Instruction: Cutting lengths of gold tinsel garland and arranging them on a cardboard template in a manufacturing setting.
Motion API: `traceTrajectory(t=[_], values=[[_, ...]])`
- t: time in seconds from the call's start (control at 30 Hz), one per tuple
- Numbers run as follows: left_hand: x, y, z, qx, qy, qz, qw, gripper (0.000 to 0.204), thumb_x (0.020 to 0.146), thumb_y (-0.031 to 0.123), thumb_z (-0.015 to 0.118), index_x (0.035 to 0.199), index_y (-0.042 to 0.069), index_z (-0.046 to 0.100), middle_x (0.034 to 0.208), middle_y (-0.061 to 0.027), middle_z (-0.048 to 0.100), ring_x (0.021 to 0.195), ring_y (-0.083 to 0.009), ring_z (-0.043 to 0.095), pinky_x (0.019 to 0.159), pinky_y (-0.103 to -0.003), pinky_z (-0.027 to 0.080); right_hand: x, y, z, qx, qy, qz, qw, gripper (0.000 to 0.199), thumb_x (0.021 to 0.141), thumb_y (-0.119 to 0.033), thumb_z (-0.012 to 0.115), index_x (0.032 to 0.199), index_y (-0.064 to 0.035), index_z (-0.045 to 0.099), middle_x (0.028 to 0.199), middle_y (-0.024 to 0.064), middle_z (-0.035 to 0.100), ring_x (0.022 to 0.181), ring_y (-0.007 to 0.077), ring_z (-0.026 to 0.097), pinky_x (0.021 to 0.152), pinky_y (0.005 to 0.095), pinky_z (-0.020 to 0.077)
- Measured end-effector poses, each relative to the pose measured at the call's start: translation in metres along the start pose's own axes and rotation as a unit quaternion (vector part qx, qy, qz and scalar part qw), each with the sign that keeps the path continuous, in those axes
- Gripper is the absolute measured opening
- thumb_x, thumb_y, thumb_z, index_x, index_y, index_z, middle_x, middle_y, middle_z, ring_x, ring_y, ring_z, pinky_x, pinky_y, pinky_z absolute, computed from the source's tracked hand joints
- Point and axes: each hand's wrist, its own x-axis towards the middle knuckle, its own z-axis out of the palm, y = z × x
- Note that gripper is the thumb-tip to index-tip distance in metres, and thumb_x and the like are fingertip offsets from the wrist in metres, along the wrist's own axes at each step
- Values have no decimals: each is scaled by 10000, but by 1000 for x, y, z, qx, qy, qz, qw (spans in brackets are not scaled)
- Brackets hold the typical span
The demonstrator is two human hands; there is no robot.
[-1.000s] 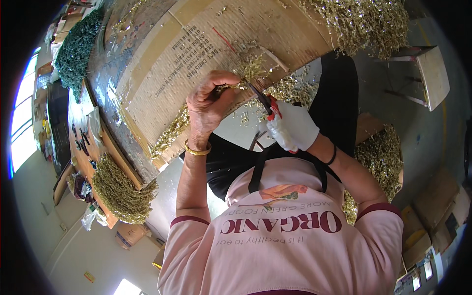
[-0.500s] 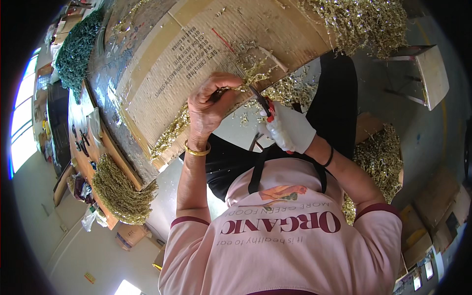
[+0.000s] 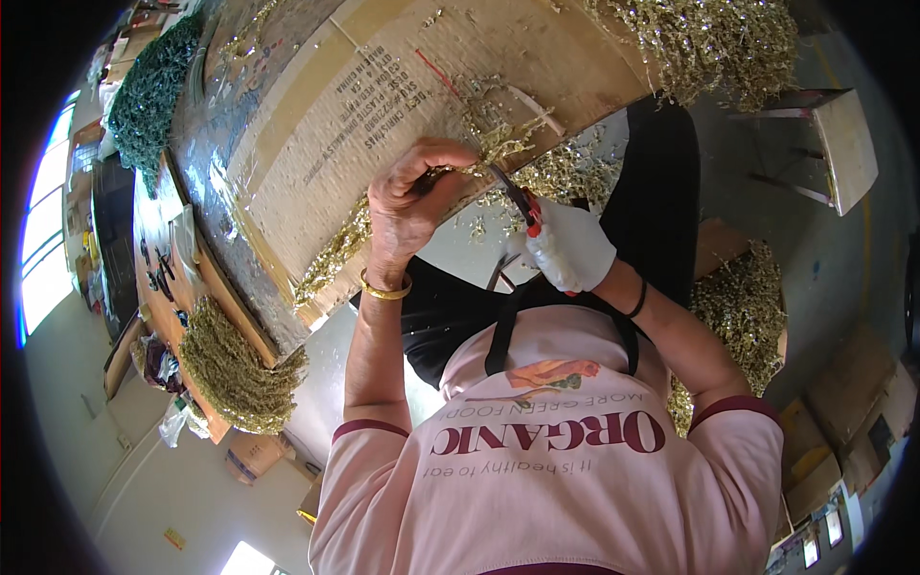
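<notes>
where the work table curves off at the far left, a heap of dark green tinsel [image 3: 153,91] lies along it, and lower down a mound of gold tinsel [image 3: 235,364] sits at the table's near edge. next comes a flattened brown cardboard sheet [image 3: 383,105] with printed lines, spread over the table top and littered with gold scraps. at its lower edge the left hand [image 3: 412,206], bare and with a gold bangle [image 3: 386,287] at the wrist, is curled shut around a small tuft of gold tinsel [image 3: 498,144], pinching it between thumb and fingers just above the cardboard's rim. just to the right, the right hand [image 3: 570,251] wears a white glove and is closed around the red handles of a pair of scissors [image 3: 517,201]; the dark blades point up and left to the tuft, meeting it close to the left fingertips, though i cannot tell how far the blades are parted. loose gold clippings [image 3: 565,172] lie under both hands on the dark apron [image 3: 460,316] at the person's lap. farther right another gold tinsel heap [image 3: 743,307] rests beside the person's right arm, one more gold pile [image 3: 719,38] fills the upper right, and a pale stool [image 3: 834,144] stands on the grey floor.
</notes>
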Motion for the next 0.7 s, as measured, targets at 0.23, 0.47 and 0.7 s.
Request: traceTrajectory(t=[0.23, 0.47, 0.7], values=[[-1, -1, 1, -11, 9, -5, 1000, 235, 715, -133, 593, 891, 19, 628, 924, -61, 627, 849, -132, 587, 739, -226, 453, 3, 6, 0, -155, 69, -46, 984, 559, 877, -554, 411, 932, -13, 539, 645, 69, 581, 524, 200, 556, 503, 302, 430], [-2, -4, 1, -13, 23, 0, 1000, 247, 711, -150, 560, 888, 10, 623, 927, -70, 624, 849, -138, 586, 751, -232, 451, -5, 8, -2, -41, -44, -81, 995, 316, 917, -283, 483, 1085, -16, 502, 724, 15, 567, 620, 120, 535, 606, 242, 437], [-3, -3, 3, -27, 28, 5, 999, 252, 714, -157, 540, 894, 1, 619, 937, -85, 622, 876, -150, 585, 775, -249, 455, 3, -14, -2, -48, -62, -26, 997, 323, 915, -315, 456, 1083, -40, 474, 733, 65, 587, 655, 198, 581, 618, 310, 441]])
